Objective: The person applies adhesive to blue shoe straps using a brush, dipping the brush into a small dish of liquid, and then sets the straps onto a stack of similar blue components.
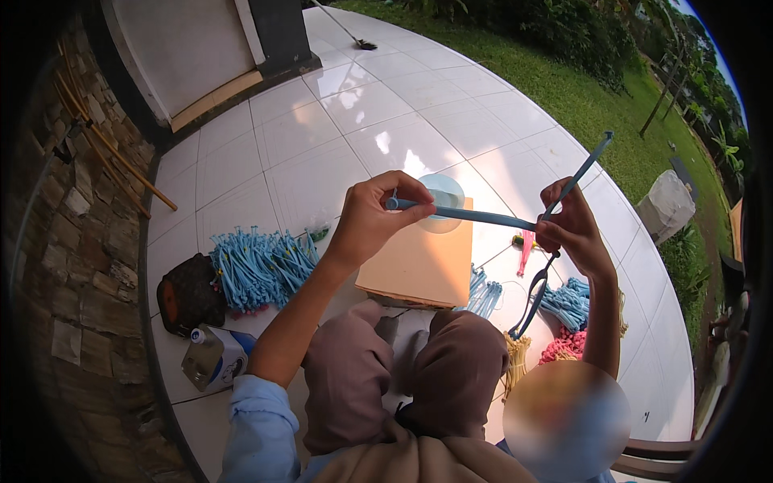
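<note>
Near centre, the left hand [370,211] pinches a blue tube [483,216] by one end. Right of centre, the right hand [578,235] pinches it farther along. A box [419,266] sits mid-frame.

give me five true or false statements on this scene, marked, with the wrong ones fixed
1. A blue strip runs between the left hand and the right hand. True.
2. The plastic jug stands to the person's right. False: the jug is on the left.
3. A pile of blue strips lies left of the cardboard box. True.
4. The floor is carpeted. False: the floor is pale tile.
5. Pink strips lie to the box's right. True.
</note>
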{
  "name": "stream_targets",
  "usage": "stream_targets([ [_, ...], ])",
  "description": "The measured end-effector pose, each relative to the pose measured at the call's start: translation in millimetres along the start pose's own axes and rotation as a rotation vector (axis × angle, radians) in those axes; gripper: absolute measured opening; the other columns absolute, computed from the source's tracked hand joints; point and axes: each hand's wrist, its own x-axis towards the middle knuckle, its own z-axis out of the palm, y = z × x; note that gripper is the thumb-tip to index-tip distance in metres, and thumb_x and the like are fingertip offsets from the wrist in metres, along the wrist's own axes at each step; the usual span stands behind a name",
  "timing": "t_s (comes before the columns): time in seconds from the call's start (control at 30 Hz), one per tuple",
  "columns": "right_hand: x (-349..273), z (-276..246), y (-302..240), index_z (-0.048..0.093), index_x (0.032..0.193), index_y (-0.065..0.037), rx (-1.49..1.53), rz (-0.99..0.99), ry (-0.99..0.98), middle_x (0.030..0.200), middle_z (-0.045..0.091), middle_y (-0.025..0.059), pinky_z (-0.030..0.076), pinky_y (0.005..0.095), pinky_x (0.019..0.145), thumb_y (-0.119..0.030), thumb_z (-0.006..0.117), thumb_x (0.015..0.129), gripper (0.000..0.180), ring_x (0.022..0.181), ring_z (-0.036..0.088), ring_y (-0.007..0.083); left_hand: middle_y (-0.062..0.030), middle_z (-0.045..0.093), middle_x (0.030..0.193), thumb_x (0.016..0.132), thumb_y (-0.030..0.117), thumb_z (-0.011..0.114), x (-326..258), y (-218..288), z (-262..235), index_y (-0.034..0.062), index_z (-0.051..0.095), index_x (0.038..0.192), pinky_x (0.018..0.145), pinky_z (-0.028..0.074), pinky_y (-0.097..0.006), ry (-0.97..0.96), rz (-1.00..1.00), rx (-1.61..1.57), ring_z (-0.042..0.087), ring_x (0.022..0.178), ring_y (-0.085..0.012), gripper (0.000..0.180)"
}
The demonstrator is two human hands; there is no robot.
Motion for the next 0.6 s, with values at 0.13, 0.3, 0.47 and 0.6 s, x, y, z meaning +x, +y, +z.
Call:
stream_targets([
  [0.13,-0.4,-26.9,101.0,0.032,0.099,-0.010,0.053,0.268,-0.016,0.062,0.049,0.0005,0.034,0.0192,0.043,-0.005,0.061,0.082,0.034,0.054,0.049,0.0068,-0.0034,0.058,0.083,0.076,0.003,0.066,10.0,-77.4,22.1,0.0059,0.065,0.088,0.073,0.047,-0.024,-0.214,-0.139,0.219,0.059,0.078,-0.0113,0.013],
  [0.3,5.9,-24.4,202.1,0.032,0.099,-0.010,0.194,0.490,0.005,0.060,0.048,0.0002,0.030,0.0187,0.043,-0.007,0.063,0.082,0.035,0.051,0.046,0.0066,-0.0034,0.041,0.075,0.079,0.005,0.060,8.8,-167.4,32.0,0.0182,0.067,0.102,0.071,0.044,-0.027,-0.450,-0.255,0.436,0.049,0.072,-0.0155,0.027],
  [0.47,16.6,-32.4,242.6,0.033,0.100,-0.010,0.323,0.533,-0.004,0.058,0.046,0.0001,0.029,0.0198,0.044,-0.009,0.064,0.082,0.036,0.050,0.043,0.0073,-0.0036,0.038,0.074,0.078,0.009,0.059,17.6,-201.8,35.4,0.0227,0.067,0.104,0.065,0.043,-0.028,-0.533,-0.142,0.484,0.045,0.068,-0.0168,0.030],
  [0.6,31.8,-38.4,252.5,0.034,0.101,-0.011,0.303,0.577,-0.016,0.059,0.049,0.0006,0.030,0.0190,0.045,-0.011,0.065,0.081,0.037,0.051,0.046,0.0071,-0.0046,0.039,0.075,0.078,0.012,0.058,30.2,-206.3,33.2,0.0263,0.067,0.104,0.060,0.042,-0.028,-0.639,-0.038,0.675,0.046,0.069,-0.0179,0.030],
])
